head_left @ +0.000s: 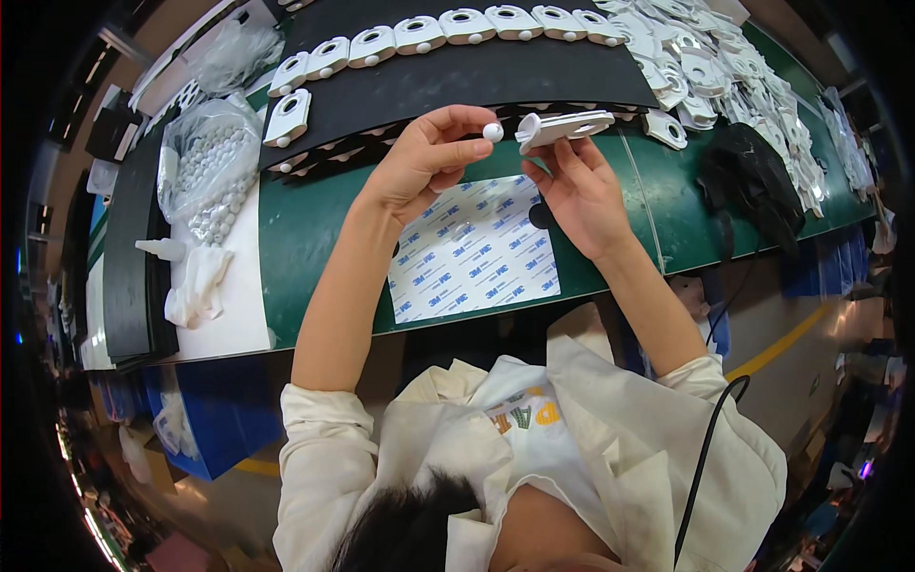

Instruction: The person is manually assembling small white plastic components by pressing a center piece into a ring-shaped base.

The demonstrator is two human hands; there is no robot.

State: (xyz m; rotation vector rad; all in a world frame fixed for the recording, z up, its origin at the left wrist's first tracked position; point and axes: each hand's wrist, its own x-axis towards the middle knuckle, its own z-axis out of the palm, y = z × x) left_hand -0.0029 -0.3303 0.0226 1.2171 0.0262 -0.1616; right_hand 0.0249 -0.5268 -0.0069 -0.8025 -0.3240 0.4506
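While the left hand [429,157] pinches a white ball [493,132], the right hand [586,191] grips a white part [564,125]

As the two hands meet above the green table [319,224], the left thumb and forefinger close on the ball at their tips, with the other fingers curled toward the palm. Just to the right, the right hand clasps the flat part from beneath and its near side, fingers bent. This part points its flared end left, at the ball; a narrow gap separates the two, so they are not touching.

Below both hands, toward the near edge, lies a white sheet [477,257] with blue print. On the far side, a black board [438,81] bears a curved row of similar white pieces [419,34], and one single piece [288,116] sits near its left end. To the far right spreads a heap of white pieces [701,71], with a crumpled black bundle [753,181] nearer. At the left, a clear bag [176,186] holds many white balls; nearer lie a small white bottle [162,249] and a white cloth [198,288].
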